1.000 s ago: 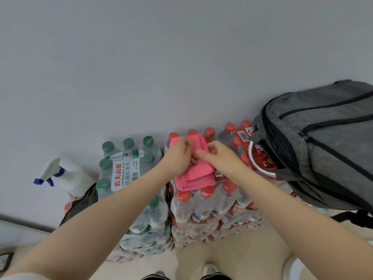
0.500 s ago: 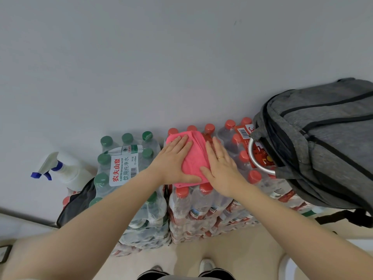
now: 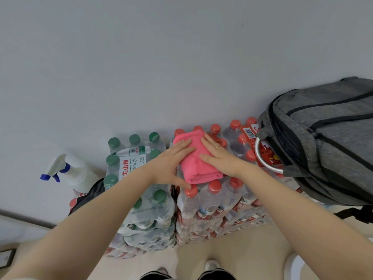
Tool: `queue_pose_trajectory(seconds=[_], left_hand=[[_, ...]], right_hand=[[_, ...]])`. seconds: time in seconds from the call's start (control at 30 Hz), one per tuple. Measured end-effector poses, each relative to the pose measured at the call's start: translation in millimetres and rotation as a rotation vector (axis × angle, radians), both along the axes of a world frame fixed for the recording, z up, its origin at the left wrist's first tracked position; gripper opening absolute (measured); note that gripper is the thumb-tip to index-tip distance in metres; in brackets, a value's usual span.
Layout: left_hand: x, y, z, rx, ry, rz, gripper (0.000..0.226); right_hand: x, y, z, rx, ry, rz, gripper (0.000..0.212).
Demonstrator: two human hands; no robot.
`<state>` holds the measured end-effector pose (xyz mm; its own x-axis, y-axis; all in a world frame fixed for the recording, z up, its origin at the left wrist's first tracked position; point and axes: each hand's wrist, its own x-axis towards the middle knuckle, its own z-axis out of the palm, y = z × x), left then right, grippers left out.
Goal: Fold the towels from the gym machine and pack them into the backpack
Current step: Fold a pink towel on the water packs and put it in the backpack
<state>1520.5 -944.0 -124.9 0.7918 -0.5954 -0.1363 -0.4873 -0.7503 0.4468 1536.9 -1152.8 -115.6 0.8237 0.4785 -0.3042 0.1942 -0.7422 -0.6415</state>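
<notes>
A folded pink towel [image 3: 198,165] lies on top of a shrink-wrapped pack of red-capped water bottles [image 3: 214,201]. My left hand [image 3: 171,164] lies flat against the towel's left side, fingers spread, thumb at its near edge. My right hand [image 3: 219,156] presses flat on the towel's right side. Neither hand grips it. A grey backpack [image 3: 327,142] with black zips sits to the right on the same bottles, its opening facing left toward the towel.
A pack of green-capped bottles [image 3: 139,178] stands left of the red-capped pack. A white spray bottle with a blue trigger [image 3: 68,172] leans by the wall at far left. A metal ring [image 3: 262,158] hangs at the backpack's mouth. A plain wall rises behind.
One second ago both hands pinched the towel's top fold. They then flattened onto it and have since slid apart to its two sides, smoothing it.
</notes>
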Motion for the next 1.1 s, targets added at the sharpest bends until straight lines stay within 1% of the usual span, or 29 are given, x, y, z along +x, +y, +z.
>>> queue_pose_trajectory(seconds=[0.07, 0.1, 0.17, 0.2, 0.27, 0.3, 0.37, 0.4, 0.43, 0.47, 0.53, 0.6, 0.63, 0.7, 0.77, 0.8, 0.83, 0.93, 1.0, 1.07, 1.1], left_hand=[[5, -1, 2, 0.024, -0.103, -0.001, 0.095], [7, -3, 3, 0.034, -0.164, -0.014, 0.083], [11, -4, 4, 0.002, -0.220, -0.010, 0.065], [12, -5, 6, -0.073, -0.219, 0.014, 0.062], [11, -11, 14, -0.313, -0.146, 0.093, 0.051], [8, -14, 23, -0.430, -0.066, 0.157, 0.038], [3, -19, 37, -0.622, 0.116, 0.266, 0.010], [1, -22, 43, -0.689, 0.190, 0.308, 0.007], [-1, -24, 46, -0.749, 0.238, 0.340, 0.008], [-3, -26, 48, -0.812, 0.268, 0.370, 0.010], [-7, -31, 53, -0.912, 0.318, 0.411, 0.013], [-9, -35, 54, -0.956, 0.366, 0.443, 0.021], [-10, -36, 54, -0.964, 0.398, 0.460, 0.026], [-14, -36, 54, -1.008, 0.512, 0.485, 0.035], [-16, -34, 54, -1.061, 0.643, 0.452, 0.042], [-17, -32, 53, -1.051, 0.665, 0.418, 0.046], [-17, -30, 51, -1.028, 0.667, 0.383, 0.050], [-14, -28, 52, -0.990, 0.680, 0.340, 0.047], [-12, -32, 54, -0.963, 0.686, 0.319, 0.045], [-8, -44, 57, -0.868, 0.616, 0.287, 0.048], [-6, -52, 58, -0.803, 0.563, 0.274, 0.049]], right_hand=[[-5, -1, 4, 0.156, 0.075, -0.108, 0.055], [-8, -3, 6, 0.198, 0.075, -0.139, 0.051], [-17, -8, 14, 0.234, -0.005, -0.160, 0.044], [-22, -10, 19, 0.270, -0.045, -0.158, 0.040], [-30, -13, 28, 0.404, -0.019, -0.152, 0.040], [-33, -14, 32, 0.512, 0.041, -0.150, 0.045], [-39, -15, 39, 0.711, 0.128, -0.192, 0.066], [-41, -14, 41, 0.770, 0.150, -0.228, 0.076], [-43, -12, 41, 0.814, 0.155, -0.270, 0.078], [-45, -6, 41, 0.842, 0.136, -0.324, 0.071], [-51, 11, 41, 0.891, 0.047, -0.506, 0.054], [-53, 28, 38, 0.941, 0.012, -0.700, 0.043], [-54, 35, 36, 0.940, 0.016, -0.770, 0.037], [-53, 45, 35, 0.870, 0.000, -0.854, 0.029], [-54, 50, 35, 0.818, -0.013, -0.915, 0.034], [-55, 50, 36, 0.822, 0.009, -0.953, 0.037], [-56, 47, 38, 0.858, 0.041, -0.993, 0.035], [-62, 30, 43, 0.932, 0.138, -0.992, 0.016], [-66, 16, 44, 1.014, 0.205, -0.971, 0.011], [-70, 3, 46, 1.072, 0.282, -0.976, 0.011], [-71, -3, 47, 1.058, 0.293, -0.970, 0.011]])
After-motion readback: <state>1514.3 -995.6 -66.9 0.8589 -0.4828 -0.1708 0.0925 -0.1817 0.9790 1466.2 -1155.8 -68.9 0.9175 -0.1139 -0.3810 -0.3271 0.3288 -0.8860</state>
